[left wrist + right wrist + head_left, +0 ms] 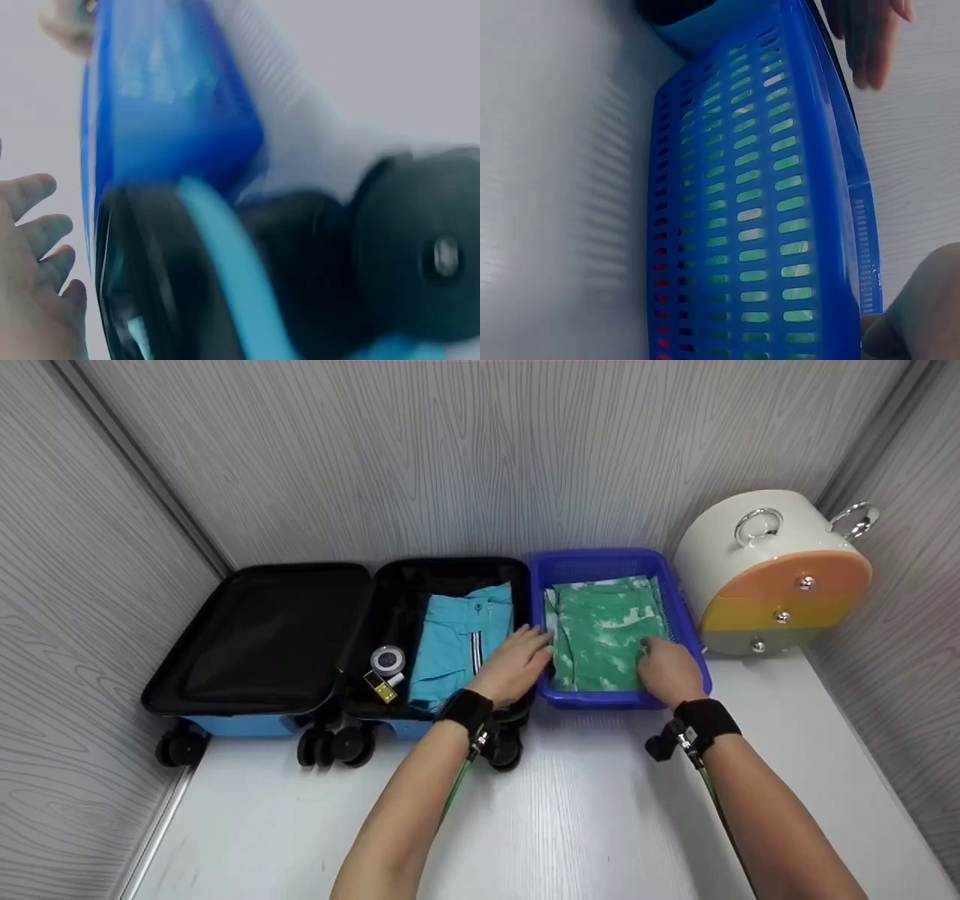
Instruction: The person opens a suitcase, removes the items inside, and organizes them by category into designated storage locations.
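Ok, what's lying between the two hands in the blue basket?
In the head view, the folded green garment fills the stretch between the left hand and the right hand, inside the blue basket; nothing else shows there.

Both hands [517, 664] [670, 669] forward (fingers relaxed)

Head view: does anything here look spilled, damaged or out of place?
Nothing stands out. The folded green garment lies flat in the blue plastic basket, with the left hand and right hand on it. The folded blue shirt lies neatly in the open black suitcase.
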`<state>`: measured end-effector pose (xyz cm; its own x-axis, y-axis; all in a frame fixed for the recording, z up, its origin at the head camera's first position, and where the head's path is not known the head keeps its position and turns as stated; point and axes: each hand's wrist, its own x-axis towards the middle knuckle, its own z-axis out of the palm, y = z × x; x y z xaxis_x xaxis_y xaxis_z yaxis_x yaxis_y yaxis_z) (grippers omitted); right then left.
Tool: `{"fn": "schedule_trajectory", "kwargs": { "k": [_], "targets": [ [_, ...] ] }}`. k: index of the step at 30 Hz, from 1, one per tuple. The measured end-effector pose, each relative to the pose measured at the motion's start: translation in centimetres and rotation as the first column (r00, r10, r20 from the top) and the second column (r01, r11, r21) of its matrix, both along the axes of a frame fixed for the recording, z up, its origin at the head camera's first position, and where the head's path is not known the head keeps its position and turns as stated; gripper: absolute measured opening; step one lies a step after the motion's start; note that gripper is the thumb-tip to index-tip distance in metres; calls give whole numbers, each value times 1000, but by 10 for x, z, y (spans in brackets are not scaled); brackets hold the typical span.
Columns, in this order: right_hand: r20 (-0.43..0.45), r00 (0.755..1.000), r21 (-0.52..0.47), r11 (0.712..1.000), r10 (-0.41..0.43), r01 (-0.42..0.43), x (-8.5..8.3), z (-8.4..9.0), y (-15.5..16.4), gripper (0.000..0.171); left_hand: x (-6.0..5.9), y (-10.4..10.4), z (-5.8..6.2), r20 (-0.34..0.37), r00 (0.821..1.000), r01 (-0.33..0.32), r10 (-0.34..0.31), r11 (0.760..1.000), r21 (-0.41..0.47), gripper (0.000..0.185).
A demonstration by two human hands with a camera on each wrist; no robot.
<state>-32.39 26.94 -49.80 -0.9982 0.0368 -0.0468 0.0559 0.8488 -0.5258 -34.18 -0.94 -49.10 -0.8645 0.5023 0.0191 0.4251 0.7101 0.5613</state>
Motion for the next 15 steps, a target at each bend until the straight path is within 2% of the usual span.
{"fn": "schedule_trajectory", "kwargs": {
  "k": [5,10,12,15],
  "targets": [
    [-98,995,-105,994,-23,12,-3,7,-12,49,-7,-44,8,42,992,-124,123,991,43,55],
    [-172,985,-231,971,12,-52,-3,17,-39,50,-8,-82,9,75,966,-251,246,966,58,53],
    [-170,985,-300,950,31,-82,-1,22,-55,49,-8,-94,8,96,949,-309,302,949,66,53],
    [-141,987,-436,891,74,-129,5,30,-79,49,-7,-111,8,154,915,-388,373,919,77,55]
  ]
}}
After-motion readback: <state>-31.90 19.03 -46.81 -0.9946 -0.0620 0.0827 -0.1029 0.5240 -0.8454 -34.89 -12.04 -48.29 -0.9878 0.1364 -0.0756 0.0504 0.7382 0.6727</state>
